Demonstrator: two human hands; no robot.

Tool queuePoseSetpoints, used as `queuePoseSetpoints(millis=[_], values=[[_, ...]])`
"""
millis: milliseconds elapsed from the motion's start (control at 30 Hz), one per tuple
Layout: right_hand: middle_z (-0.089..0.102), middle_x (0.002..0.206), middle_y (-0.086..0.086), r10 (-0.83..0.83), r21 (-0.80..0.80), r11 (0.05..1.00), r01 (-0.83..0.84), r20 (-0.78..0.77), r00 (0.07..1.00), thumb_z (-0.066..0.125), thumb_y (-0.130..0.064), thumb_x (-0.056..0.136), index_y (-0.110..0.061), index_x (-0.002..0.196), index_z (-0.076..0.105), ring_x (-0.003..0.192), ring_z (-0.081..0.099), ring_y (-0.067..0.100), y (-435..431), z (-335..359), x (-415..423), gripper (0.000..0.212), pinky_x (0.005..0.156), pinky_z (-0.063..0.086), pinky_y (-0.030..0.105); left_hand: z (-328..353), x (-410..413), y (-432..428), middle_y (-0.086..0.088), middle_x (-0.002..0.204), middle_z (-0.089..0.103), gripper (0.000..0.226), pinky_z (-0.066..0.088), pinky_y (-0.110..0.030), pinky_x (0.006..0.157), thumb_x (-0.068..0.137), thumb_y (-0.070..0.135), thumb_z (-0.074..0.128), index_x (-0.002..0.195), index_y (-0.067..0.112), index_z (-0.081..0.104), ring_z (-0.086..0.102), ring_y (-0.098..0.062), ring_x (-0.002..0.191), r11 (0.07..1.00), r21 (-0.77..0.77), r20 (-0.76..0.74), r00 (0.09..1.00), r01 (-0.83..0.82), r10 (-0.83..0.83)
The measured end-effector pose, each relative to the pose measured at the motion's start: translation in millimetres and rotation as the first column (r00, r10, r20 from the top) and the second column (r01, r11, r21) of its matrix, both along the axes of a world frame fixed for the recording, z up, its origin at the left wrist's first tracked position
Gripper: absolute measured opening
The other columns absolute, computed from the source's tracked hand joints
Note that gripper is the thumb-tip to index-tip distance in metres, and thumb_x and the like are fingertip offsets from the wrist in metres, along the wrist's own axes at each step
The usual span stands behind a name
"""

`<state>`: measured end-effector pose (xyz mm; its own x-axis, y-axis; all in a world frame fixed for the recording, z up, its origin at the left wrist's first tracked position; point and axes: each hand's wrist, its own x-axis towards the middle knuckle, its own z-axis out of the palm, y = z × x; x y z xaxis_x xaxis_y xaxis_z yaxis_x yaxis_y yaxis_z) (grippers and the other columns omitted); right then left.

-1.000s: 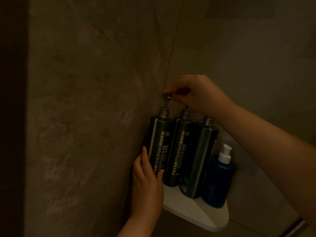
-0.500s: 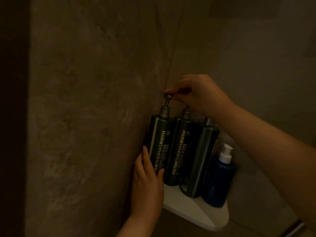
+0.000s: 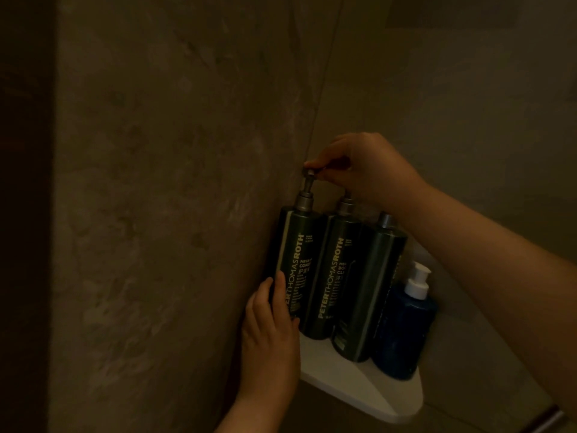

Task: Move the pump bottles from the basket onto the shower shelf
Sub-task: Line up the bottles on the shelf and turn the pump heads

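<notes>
Three tall dark green pump bottles stand side by side on a white corner shower shelf (image 3: pixel 352 381). The leftmost bottle (image 3: pixel 301 260) is against the left wall. My left hand (image 3: pixel 270 332) wraps its lower body. My right hand (image 3: pixel 363 168) pinches that bottle's metal pump head from above. The middle bottle (image 3: pixel 335 276) and the right green bottle (image 3: pixel 373 292) stand free; their pump tops are partly hidden by my right hand and forearm. The basket is out of view.
A shorter blue pump bottle (image 3: pixel 404 326) with a white pump stands at the shelf's right end. Stone-look walls (image 3: pixel 175 182) meet in the corner right behind the bottles. The scene is dim.
Almost nothing has moved. My right hand stays on the leftmost pump head and my left hand keeps its hold on the bottle's base.
</notes>
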<state>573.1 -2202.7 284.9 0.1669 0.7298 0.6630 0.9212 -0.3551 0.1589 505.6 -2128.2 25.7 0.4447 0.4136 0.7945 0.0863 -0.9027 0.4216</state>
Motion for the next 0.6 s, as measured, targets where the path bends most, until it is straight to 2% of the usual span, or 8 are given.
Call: queuePoseSetpoints(millis=[200, 333, 433, 533, 600], values=[[0.068, 0.083, 0.006, -0.056, -0.008, 0.998, 0.056, 0.003, 0.998, 0.069, -0.026, 0.083, -0.017, 0.095, 0.076, 0.074, 0.06, 0.021, 4, 2, 6, 0.017, 0.069, 0.047, 0.036, 10, 2, 4, -0.022, 0.123, 0.054, 0.089, 0.056, -0.039, 0.078, 0.061, 0.013, 0.086, 0.136, -0.003, 0.04, 0.059, -0.033, 0.103, 1.0, 0.003, -0.078, 0.997, -0.004, 0.004], [0.061, 0.08, -0.011, -0.069, -0.013, 0.998, 0.069, -0.009, 0.998, 0.069, -0.023, 0.083, -0.02, 0.096, 0.075, 0.071, 0.054, 0.004, 5, 3, 11, 0.015, 0.06, 0.037, 0.016, 17, 3, 3, -0.021, 0.12, 0.056, 0.089, 0.057, -0.033, 0.073, 0.057, 0.013, 0.088, 0.133, -0.004, 0.046, 0.061, -0.03, 0.099, 1.0, -0.014, -0.107, 0.994, -0.013, 0.011], [0.06, 0.079, -0.015, -0.072, -0.017, 0.997, 0.071, -0.038, 0.997, 0.07, -0.021, 0.082, -0.022, 0.095, 0.075, 0.062, 0.051, -0.007, 7, 4, 15, 0.014, 0.059, 0.032, 0.002, 21, 6, 2, -0.021, 0.12, 0.056, 0.088, 0.057, -0.031, 0.07, 0.058, 0.014, 0.088, 0.133, -0.003, 0.046, 0.061, -0.029, 0.097, 1.0, -0.009, -0.129, 0.991, -0.019, 0.018], [0.064, 0.081, -0.013, -0.099, -0.02, 0.995, 0.098, -0.064, 0.993, 0.07, -0.021, 0.082, -0.022, 0.095, 0.075, 0.064, 0.053, -0.007, 7, 4, 18, 0.015, 0.061, 0.034, 0.004, 24, 9, 3, -0.021, 0.119, 0.057, 0.086, 0.057, -0.031, 0.065, 0.058, 0.014, 0.088, 0.132, 0.0, 0.048, 0.062, -0.028, 0.094, 1.0, -0.014, -0.146, 0.989, -0.005, 0.003], [0.061, 0.077, -0.015, -0.109, -0.012, 0.994, 0.109, -0.074, 0.991, 0.07, -0.019, 0.081, -0.021, 0.094, 0.076, 0.061, 0.051, -0.01, 8, 5, 20, 0.015, 0.06, 0.034, 0.0, 25, 12, 4, -0.021, 0.116, 0.058, 0.085, 0.057, -0.03, 0.061, 0.056, 0.011, 0.089, 0.131, 0.001, 0.049, 0.063, -0.028, 0.092, 1.0, -0.012, -0.157, 0.988, -0.006, 0.003]])
